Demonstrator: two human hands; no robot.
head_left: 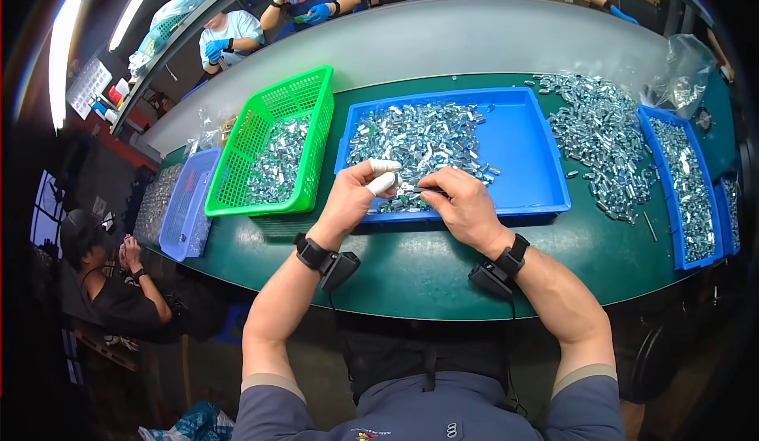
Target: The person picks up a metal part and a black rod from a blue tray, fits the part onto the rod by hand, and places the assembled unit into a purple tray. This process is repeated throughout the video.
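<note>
The person's forearms reached in over the near edge of the green tabletop, a black wrist device strapped on the left and another on the right. Beyond them, both hands met above the near rim of a blue tray. The fingers of the left hand, two of them in white finger covers, were curled with their tips close together; whether they gripped a small part could not be told. The right hand had its thumb and forefinger closed on a slim dark item, which pointed toward the left fingertips. Small shiny metal parts filled the tray's left and middle, just beyond the hands.

To the left stood a green basket with more such parts inside; to the right, a loose heap lay on the tabletop. Farther off, behind a grey partition, co-workers wore blue gloves.
</note>
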